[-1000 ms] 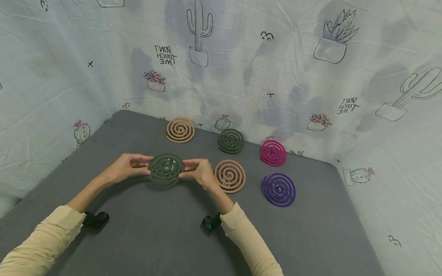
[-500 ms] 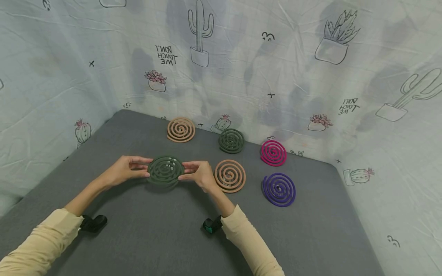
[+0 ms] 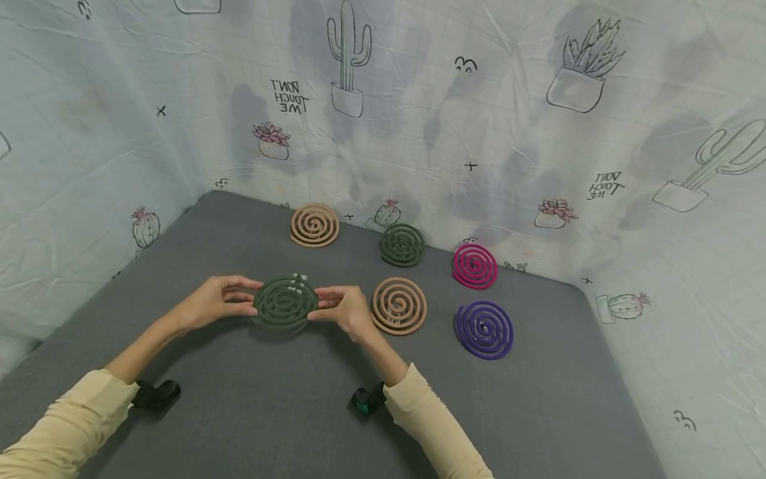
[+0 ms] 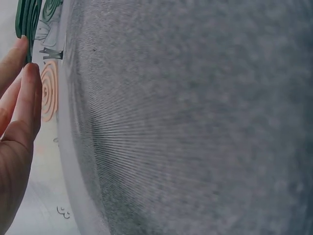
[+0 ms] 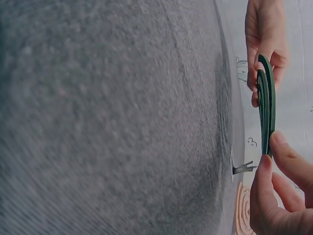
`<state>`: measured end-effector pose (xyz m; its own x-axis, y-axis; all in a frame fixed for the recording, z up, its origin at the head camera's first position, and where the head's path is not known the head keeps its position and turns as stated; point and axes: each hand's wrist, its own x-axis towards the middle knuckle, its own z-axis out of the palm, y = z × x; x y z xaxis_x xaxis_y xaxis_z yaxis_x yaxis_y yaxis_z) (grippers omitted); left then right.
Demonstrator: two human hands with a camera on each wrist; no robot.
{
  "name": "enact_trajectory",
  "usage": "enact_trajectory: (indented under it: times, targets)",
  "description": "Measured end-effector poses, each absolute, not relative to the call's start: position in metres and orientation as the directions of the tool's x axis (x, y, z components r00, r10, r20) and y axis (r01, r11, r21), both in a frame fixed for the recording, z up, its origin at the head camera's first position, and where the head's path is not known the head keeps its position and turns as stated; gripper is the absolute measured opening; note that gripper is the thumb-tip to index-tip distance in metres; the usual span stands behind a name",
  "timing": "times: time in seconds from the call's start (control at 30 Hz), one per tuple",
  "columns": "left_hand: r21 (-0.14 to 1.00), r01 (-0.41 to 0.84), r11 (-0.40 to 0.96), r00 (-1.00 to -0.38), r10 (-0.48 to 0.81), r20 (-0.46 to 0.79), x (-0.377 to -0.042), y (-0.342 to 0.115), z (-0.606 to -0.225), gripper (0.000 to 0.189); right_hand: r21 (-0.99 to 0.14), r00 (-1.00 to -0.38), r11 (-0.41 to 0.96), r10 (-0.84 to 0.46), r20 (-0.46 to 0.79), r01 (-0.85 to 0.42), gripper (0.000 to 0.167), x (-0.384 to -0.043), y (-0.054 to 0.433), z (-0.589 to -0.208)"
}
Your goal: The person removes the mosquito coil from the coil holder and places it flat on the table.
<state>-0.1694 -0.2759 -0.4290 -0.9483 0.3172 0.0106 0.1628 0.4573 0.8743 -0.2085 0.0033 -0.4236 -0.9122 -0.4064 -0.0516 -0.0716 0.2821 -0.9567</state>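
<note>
A dark green mosquito coil [image 3: 284,305] is held up off the grey table between both hands. My left hand [image 3: 218,299] pinches its left rim between thumb and fingers. On the opposite rim my right hand [image 3: 346,309] pinches it the same way. Seen edge-on in the right wrist view, the green coil [image 5: 266,105] shows layers slightly apart, with fingertips on both faces. A small silvery stand [image 5: 243,168] with upright prongs stands on the table, beyond the right fingers. Whitish glints show at the held coil's far side in the head view.
Farther back lie a tan coil [image 3: 314,225], another green coil [image 3: 402,245] and a pink coil [image 3: 475,266]. A second tan coil [image 3: 399,306] lies just right of my right hand, with a purple coil [image 3: 484,330] beyond it. Printed cloth [image 3: 407,133] hangs behind the grey table [image 3: 269,412].
Both hands have come slightly nearer the body with the green coil, which sits a little lower in the head view. The grips look the same, and the other coils lie where they were.
</note>
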Motion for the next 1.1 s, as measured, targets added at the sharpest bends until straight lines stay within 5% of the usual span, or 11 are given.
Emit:
enact_trajectory:
  times: [1.1]
  targets:
    - [0.893, 0.177, 0.414, -0.909, 0.417, -0.013, -0.165, -0.283, -0.441, 0.062, -0.957, -0.883, 0.286, -0.46, -0.093, -0.048, 0.046, -0.197, -0.001, -0.434]
